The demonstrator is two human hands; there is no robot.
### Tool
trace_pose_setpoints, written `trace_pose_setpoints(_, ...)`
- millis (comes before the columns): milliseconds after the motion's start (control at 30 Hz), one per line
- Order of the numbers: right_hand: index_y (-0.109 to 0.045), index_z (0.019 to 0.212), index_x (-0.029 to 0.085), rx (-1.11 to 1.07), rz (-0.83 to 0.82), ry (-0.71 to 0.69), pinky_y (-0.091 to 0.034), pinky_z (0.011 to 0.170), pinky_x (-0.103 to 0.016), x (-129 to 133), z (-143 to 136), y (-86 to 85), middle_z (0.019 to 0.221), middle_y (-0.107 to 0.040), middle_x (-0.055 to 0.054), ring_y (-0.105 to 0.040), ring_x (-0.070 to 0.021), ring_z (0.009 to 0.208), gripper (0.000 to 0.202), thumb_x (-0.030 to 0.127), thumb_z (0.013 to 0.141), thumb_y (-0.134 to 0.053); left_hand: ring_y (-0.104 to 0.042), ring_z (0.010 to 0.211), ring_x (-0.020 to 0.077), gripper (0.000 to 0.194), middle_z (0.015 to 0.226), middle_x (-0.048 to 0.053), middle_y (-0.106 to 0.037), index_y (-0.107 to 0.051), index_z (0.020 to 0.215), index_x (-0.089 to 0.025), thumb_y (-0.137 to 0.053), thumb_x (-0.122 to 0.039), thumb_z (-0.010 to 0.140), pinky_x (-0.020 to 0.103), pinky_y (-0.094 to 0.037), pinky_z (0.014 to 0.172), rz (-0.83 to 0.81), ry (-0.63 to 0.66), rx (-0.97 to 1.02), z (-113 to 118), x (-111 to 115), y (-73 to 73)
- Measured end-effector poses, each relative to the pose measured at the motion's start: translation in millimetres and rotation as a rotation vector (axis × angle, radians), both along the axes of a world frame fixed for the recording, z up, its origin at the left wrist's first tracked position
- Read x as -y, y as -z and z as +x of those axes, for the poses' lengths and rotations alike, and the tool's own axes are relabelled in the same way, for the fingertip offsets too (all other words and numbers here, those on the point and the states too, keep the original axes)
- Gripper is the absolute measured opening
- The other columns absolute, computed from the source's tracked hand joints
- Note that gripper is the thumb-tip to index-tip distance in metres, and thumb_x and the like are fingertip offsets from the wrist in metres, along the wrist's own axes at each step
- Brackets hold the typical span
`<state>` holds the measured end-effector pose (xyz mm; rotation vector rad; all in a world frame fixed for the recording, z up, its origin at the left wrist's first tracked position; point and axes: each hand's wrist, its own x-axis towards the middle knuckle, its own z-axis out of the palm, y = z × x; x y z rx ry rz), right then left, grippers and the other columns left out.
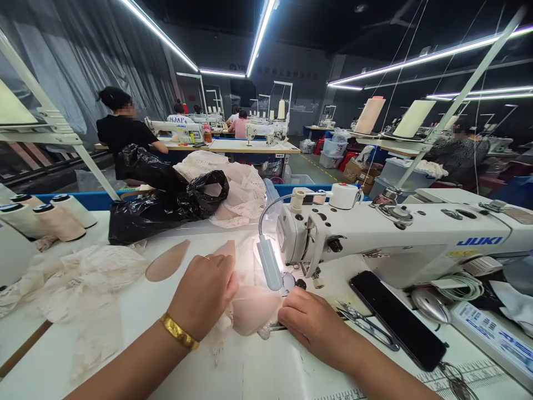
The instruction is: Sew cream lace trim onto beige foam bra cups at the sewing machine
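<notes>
At the sewing machine (416, 239), a sheer beige cup-shaped fabric piece (256, 314) lies under the needle area, lit by a small gooseneck lamp (270, 264). My right hand (314, 325) has its fingers curled and pinched at the right edge of this piece. To the left of the needle, my left hand (206, 291), with a gold bracelet at the wrist, is closed over a beige fabric piece whose tip shows beyond the knuckles. Its fingertips are mostly hidden. Another beige cut piece (169, 262) lies flat just left of that hand.
Cream lace (95, 272) spreads over the left tabletop near thread cones (62, 216). A black plastic bag (162, 200) and more lace (237, 183) stand behind. Thread snips (368, 325), a black phone (397, 319) and keys (458, 380) lie at right. Co-workers sit farther back.
</notes>
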<state>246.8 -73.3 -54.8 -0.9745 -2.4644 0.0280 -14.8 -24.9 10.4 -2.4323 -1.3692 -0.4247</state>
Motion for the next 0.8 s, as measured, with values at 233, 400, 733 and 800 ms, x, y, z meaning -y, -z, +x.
trace_pose_setpoints(233, -0.056, 0.082, 0.022, 0.0, -0.008, 0.013, -0.032, 0.061, -0.028, -1, 0, 0.2, 0.077, -0.058, 0.001, -0.046, -0.0163, 0.073, 0.023, 0.006, 0.097, -0.048, -0.054, 0.079, 0.0221, 0.022, 0.087, 0.005, -0.063, -0.053, 0.083, -0.019, -0.044, 0.0, 0.087, 0.039, -0.041, 0.081, 0.094, 0.396, 0.172, 20, 20, 9.7)
trace_pose_setpoints(400, -0.057, 0.083, 0.021, -0.034, -0.022, 0.021, -0.033, 0.06, -0.027, -1, 3, 0.7, 0.076, -0.056, 0.0, -0.045, -0.0163, 0.072, 0.024, 0.007, 0.099, -0.045, -0.041, 0.063, 0.0184, 0.023, 0.07, 0.001, -0.052, -0.048, 0.069, -0.019, -0.049, 0.0, 0.082, 0.035, -0.037, 0.066, 0.028, 0.503, 0.082, 40, 19, 49.0)
trace_pose_setpoints(733, -0.058, 0.088, 0.022, -0.092, -0.103, 0.022, -0.039, 0.064, -0.028, -3, 9, -1.2, 0.081, -0.057, -0.001, -0.05, -0.0176, 0.075, 0.021, 0.015, 0.104, -0.048, -0.042, 0.066, 0.0189, 0.027, 0.073, 0.003, -0.051, -0.049, 0.071, -0.018, -0.045, -0.009, 0.095, 0.033, -0.037, 0.063, -0.031, 0.462, 0.147, 41, 18, 51.5)
trace_pose_setpoints(800, -0.058, 0.088, 0.022, -0.092, -0.106, 0.016, -0.039, 0.064, -0.029, -2, 9, -1.1, 0.081, -0.057, -0.001, -0.05, -0.0176, 0.075, 0.02, 0.016, 0.105, -0.048, -0.044, 0.068, 0.019, 0.025, 0.075, 0.003, -0.053, -0.05, 0.073, -0.018, -0.045, -0.01, 0.096, 0.033, -0.038, 0.064, -0.057, 0.456, 0.154, 41, 18, 52.1)
